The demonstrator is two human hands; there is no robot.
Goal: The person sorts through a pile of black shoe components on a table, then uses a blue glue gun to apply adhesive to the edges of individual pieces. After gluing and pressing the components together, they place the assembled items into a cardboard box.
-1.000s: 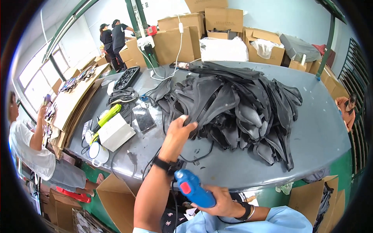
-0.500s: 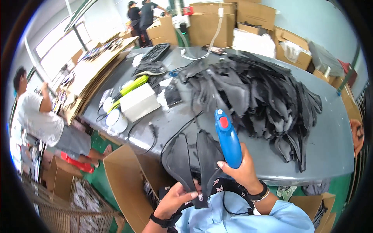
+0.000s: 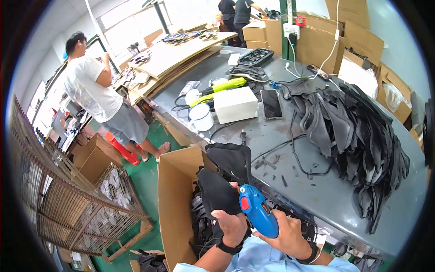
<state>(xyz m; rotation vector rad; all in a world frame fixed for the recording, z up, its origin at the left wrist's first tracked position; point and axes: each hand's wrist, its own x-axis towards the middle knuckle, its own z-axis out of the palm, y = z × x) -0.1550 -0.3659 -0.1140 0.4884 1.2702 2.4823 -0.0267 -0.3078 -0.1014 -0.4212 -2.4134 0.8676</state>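
We see our right hand (image 3: pixel 290 235) with its fingers wrapped round a blue handheld tool (image 3: pixel 267 220), its nose just beside a black padded piece (image 3: pixel 219 192). That piece is at our left hand (image 3: pixel 233 226), over an open cardboard box (image 3: pixel 170 190) by the table's near edge. The left thumb is stretched out near the piece's lower edge; the other fingers are mostly hidden, so we cannot tell whether they pinch it.

Inside the open box we find a loose heap of dark pieces (image 3: pixel 200 224). A smaller carton (image 3: pixel 135 264) at the bottom also has black material (image 3: pixel 150 261) in it. To the left, a brown slatted basket (image 3: pixel 68 217) contains pale bundles (image 3: pixel 111 183).

On the grey table (image 3: pixel 299 199) we see a white mug (image 3: pixel 201 118), its contents unclear to us, touching or just beside a closed white box (image 3: pixel 235 106). A large pile of dark grey pieces (image 3: pixel 358 136) covers the right part. Beyond it, another carton (image 3: pixel 380 95) has a clear plastic bag (image 3: pixel 398 97) bulging out of it
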